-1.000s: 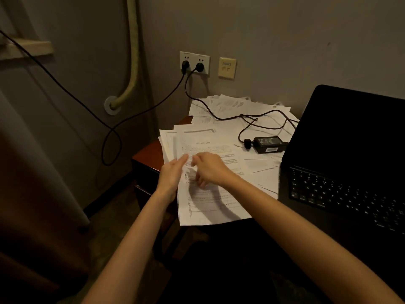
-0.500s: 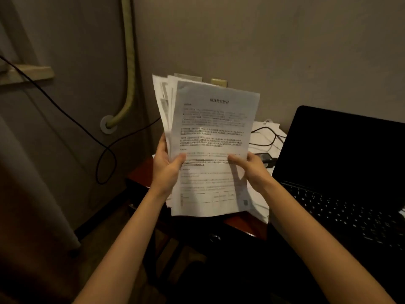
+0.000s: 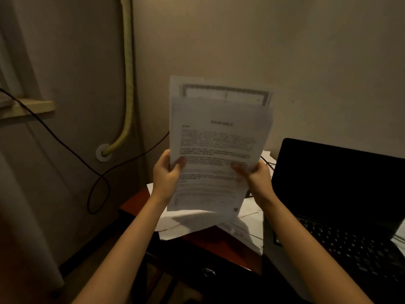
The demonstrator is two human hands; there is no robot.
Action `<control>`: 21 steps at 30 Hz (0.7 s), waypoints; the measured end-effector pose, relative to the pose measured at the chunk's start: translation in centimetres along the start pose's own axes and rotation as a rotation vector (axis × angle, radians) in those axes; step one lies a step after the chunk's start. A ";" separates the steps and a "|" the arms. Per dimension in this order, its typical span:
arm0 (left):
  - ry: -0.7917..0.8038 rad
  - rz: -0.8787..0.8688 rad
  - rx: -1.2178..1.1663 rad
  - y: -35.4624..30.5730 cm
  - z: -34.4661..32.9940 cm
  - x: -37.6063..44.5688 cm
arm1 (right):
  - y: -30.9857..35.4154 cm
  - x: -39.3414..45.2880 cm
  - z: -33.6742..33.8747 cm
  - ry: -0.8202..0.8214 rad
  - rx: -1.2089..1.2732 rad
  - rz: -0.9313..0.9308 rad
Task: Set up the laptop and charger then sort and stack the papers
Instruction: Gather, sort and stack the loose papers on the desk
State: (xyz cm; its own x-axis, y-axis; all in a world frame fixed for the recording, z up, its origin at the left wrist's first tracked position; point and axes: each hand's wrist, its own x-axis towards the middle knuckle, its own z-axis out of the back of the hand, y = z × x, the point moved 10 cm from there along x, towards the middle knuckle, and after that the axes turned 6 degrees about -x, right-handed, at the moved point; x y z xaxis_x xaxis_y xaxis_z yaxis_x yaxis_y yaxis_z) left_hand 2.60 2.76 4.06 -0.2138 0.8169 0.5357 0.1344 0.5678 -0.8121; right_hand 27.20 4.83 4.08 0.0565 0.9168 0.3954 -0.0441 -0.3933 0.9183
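Lifted off table since a sec ago: sheaf of papers (image 3: 217, 148) now held upright at chest height, left hand (image 3: 165, 175) and right hand (image 3: 257, 177) each pinching a side edge, thumbs in front. Light, floppy, prob. slippery, so best gripped low on both edges. Head view otherwise: table (image 3: 221, 243) w/ more loose sheets (image 3: 245, 231), open laptop (image 3: 341, 205) at right, dim room.

The printed text on the held papers (image 3: 219, 150) is too blurred to read.
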 end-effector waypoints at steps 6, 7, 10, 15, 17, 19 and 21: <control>-0.083 0.115 -0.022 3.0 2.1 -1.4 | -3.5 -1.6 -0.6 0.072 0.002 -0.085; -0.072 0.123 0.017 3.3 2.3 -1.5 | -4.0 -1.8 -0.9 0.076 -0.006 -0.109; -0.002 0.182 0.027 4.4 2.0 -2.1 | -5.2 -1.8 -1.4 0.059 -0.049 -0.163; 0.016 0.303 -0.030 4.3 3.9 -2.9 | -3.1 -1.1 -3.4 0.111 0.013 -0.138; 0.078 0.337 -0.028 4.0 4.5 -3.6 | -2.8 -1.0 -4.6 0.129 0.048 -0.144; 0.075 0.371 -0.007 4.2 5.8 -4.7 | -3.2 -1.3 -6.4 0.165 0.017 -0.161; -0.023 0.410 0.019 4.8 8.2 -6.1 | -4.2 -2.1 -8.1 0.191 -0.047 -0.205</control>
State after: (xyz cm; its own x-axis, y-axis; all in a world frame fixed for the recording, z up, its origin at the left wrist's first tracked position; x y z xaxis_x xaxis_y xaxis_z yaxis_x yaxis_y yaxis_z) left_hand -3.39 -0.29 -4.98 -0.1680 0.9725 0.1611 0.1956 0.1931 -0.9615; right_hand 19.20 5.12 -0.75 -0.1196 0.9752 0.1864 -0.0976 -0.1984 0.9752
